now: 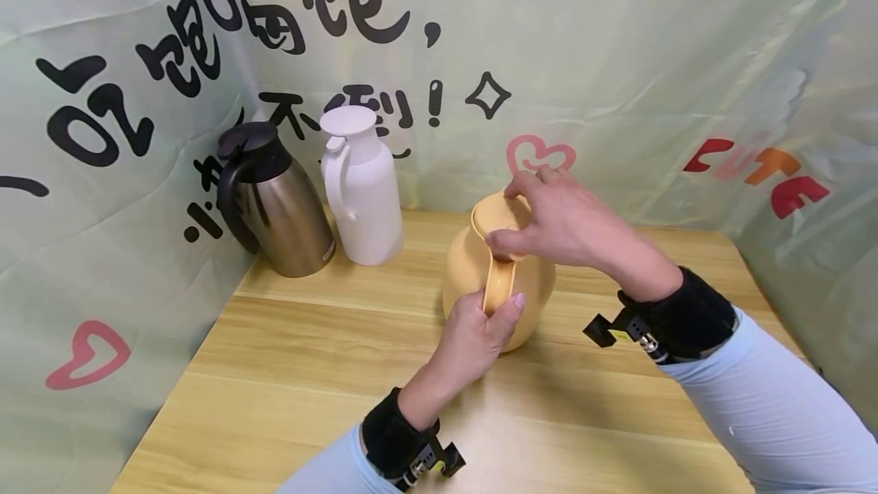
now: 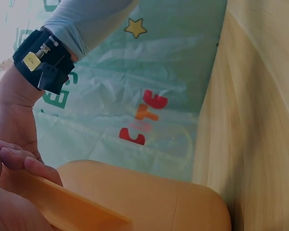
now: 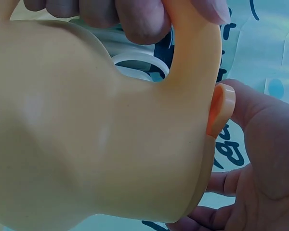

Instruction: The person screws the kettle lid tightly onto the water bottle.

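Observation:
A yellow-orange thermos jug (image 1: 466, 277) stands upright on the wooden table, its handle towards me. My left hand (image 1: 469, 338) grips the handle (image 1: 499, 284), with the fingers curled round it, as the right wrist view also shows. Over the round lid (image 1: 494, 213) spans my right hand (image 1: 572, 223), with the thumb at the handle side and the fingers on the far rim, holding the lid from both sides. Beside that thumb, a small lever tab (image 3: 224, 108) sticks out in the right wrist view. Part of the lid is hidden under the right hand.
At the back left stand a steel thermos jug (image 1: 291, 216) with a black top and a white thermos jug (image 1: 373, 204). Fabric walls (image 1: 617, 59) with printed lettering enclose the wooden table (image 1: 329, 372) at the back and sides.

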### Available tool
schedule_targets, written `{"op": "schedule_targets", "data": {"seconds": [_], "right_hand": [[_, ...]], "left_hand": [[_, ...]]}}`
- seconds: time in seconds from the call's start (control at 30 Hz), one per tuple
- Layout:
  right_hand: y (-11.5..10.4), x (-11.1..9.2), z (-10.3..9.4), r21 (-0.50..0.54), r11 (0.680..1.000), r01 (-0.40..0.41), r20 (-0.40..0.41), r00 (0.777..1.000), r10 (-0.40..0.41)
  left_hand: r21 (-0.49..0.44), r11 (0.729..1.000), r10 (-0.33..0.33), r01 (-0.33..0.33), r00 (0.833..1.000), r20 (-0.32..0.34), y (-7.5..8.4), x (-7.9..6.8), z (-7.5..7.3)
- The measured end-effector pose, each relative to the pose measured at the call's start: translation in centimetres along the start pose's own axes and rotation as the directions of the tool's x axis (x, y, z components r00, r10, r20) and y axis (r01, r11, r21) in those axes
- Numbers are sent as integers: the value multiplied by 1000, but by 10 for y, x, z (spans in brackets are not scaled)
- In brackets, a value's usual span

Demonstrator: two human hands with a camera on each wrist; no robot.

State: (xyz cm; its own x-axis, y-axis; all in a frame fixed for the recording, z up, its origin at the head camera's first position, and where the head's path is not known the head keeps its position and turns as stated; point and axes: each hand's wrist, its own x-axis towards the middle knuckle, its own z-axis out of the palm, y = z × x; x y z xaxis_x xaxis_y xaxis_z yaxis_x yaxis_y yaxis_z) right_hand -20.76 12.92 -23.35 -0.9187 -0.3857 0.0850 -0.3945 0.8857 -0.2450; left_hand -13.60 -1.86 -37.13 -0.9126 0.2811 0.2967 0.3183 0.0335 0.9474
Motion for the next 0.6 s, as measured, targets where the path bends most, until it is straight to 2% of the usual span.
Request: {"op": "schedule_targets", "data": {"seconds": [0.17, 0.3, 0.4, 0.6], "right_hand": [[2, -1, -3, 24, 999, 31, 11, 999, -31], [10, -1, -11, 72, 992, 105, 77, 991, -111], [20, -1, -18, 99, 979, 179, 154, 969, -193], [35, 1, -27, 198, 936, 290, 258, 906, -335]], "left_hand": [[3, 1000, 13, -13, 1000, -3, 0, -1, 0], [10, 1000, 16, -16, 1000, 9, -1, -1, 1], [6, 1000, 14, -14, 1000, 15, -1, 0, 1], [7, 1000, 12, -12, 1000, 14, -1, 0, 1]]}}
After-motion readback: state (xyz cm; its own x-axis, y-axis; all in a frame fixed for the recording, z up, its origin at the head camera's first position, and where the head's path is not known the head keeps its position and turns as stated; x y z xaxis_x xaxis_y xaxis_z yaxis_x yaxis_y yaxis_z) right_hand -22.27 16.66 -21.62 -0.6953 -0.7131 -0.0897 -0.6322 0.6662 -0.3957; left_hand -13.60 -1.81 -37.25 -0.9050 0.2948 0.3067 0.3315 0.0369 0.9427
